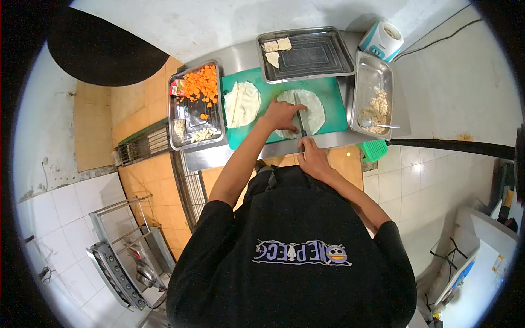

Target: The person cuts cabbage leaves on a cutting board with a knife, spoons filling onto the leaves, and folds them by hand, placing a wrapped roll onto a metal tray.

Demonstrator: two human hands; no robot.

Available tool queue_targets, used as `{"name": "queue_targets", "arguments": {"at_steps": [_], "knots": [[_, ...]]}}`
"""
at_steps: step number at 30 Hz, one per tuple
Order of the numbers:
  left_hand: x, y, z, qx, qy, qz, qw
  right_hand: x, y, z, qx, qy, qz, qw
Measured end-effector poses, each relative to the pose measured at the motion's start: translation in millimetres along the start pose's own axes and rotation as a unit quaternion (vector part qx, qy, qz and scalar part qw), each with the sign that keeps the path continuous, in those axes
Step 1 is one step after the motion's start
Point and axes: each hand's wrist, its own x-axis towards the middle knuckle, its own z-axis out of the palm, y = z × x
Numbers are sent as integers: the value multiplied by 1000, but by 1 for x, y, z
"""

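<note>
On the green cutting board [333, 98], a round pale sheet of dough [316, 112] lies flat. The knife [300, 121] runs across it, blade pointing away from me, and my right hand [314, 158] is closed around its handle at the board's near edge. My left hand [282, 115] rests on the left part of that sheet, fingers spread, with its fingertips close to the blade; whether they touch it I cannot tell. A second pale sheet [243, 105], with its left side folded or cut into a strip, lies on the board's left.
Left stands a metal tray [180, 138] with chopped carrots [200, 83] and a red packet [177, 87]. A tray [322, 52] behind holds several pale pieces [272, 59]. At right are a pan [361, 82] with pale chunks, a spoon [377, 124], and a white-and-blue appliance [381, 40].
</note>
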Motion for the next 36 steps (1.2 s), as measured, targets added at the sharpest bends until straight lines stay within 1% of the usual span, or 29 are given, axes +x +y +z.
{"name": "queue_targets", "arguments": {"at_steps": [2, 6, 9, 12, 14, 23, 26, 29, 36], "knots": [[1, 1, -4, -34, -39, -18, 998, 2, -2, 2, -15, 0, -1, 1000], [0, -1, 0, -8, -14, -4, 1000, 4, -7, 4, -23, -17, 20, 999], [-1, 0, -1, -12, -26, -15, 999, 2, -7, 6, -31, -6, 17, 999], [-2, -1, -1, -21, -10, -5, 1000, 1, -7, 9, -35, 1, 18, 999], [1, -1, 1, -30, -30, -13, 999, 1, -7, 10, -59, -1, 26, 998], [-1, 2, -10, -34, -43, -16, 998, -4, -7, 8, -88, -28, 27, 995], [1, -2, 0, -47, -25, -8, 999, -4, -7, 9, -100, -28, 21, 994], [-1, -1, -2, -41, -26, -13, 999, -6, -11, 6, -93, -42, 42, 994], [-1, 0, -7, -42, -46, -24, 998, -10, -13, 6, -85, -46, 31, 995]]}}
